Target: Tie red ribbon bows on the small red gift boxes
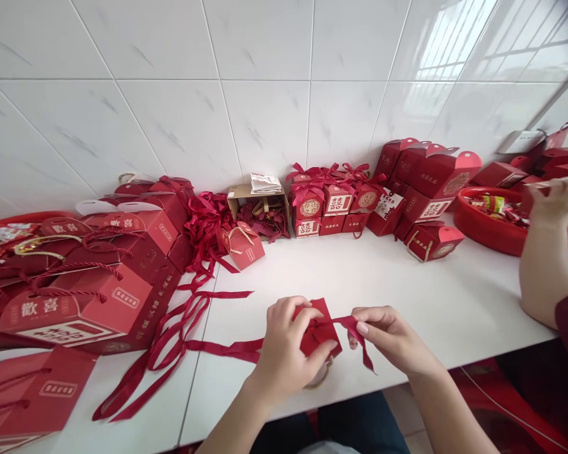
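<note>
My left hand (pixel 286 347) is closed around a small red gift box (pixel 322 311) near the table's front edge, its fingers over the top and its thumb along the near side. A dark red ribbon (pixel 345 323) lies across the box. Between the thumb and fingers of my right hand (pixel 390 334) the ribbon is pinched, with a loose end hanging below. A beige cord handle (pixel 319 376) sticks out under the near side of the box. To the left of my left hand, more ribbon (pixel 227 348) trails over the white table.
Stacked gift boxes (pixel 80 302) fill the left side, beside a ribbon heap (pixel 206 221). Against the tiled wall stand a cardboard carton (pixel 234 205), bow-tied boxes (pixel 337 200) and piled boxes (pixel 435 173). At right, a co-worker's hand (pixel 558 198) is over a red basin (pixel 495 238) of sweets.
</note>
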Demonstrator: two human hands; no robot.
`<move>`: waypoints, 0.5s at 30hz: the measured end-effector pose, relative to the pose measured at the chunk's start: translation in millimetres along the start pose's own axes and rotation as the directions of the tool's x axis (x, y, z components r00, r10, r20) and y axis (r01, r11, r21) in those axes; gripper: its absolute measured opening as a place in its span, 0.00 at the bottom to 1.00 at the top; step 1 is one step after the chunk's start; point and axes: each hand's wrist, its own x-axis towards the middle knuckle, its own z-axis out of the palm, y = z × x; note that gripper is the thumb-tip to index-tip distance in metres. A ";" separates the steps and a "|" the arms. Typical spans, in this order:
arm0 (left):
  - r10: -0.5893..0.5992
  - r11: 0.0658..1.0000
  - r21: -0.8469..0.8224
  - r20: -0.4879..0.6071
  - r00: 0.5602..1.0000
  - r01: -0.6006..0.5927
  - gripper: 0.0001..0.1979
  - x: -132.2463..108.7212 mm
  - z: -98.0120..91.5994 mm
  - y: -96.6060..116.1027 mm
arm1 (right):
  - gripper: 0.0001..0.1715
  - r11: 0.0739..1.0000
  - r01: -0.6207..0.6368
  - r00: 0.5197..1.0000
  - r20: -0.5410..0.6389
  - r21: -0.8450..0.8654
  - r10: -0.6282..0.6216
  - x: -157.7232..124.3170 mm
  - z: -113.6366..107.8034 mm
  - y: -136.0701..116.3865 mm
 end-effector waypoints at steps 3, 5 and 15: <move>0.023 1.000 0.019 -0.129 0.991 -0.020 0.06 11.0 11.4 1.7 | 0.13 0.998 -0.057 0.998 -0.028 0.027 0.057 0.6 8.3 -9.4; 0.019 1.000 0.016 -0.212 0.977 -0.016 0.06 15.1 16.7 -2.3 | 0.14 0.994 -0.107 0.991 -0.084 0.026 0.109 -0.3 12.4 -12.1; -0.009 1.000 -0.002 -0.353 0.936 0.009 0.12 12.7 15.8 -10.0 | 0.21 0.932 -0.076 0.957 -0.290 -0.355 -0.032 17.8 32.8 25.0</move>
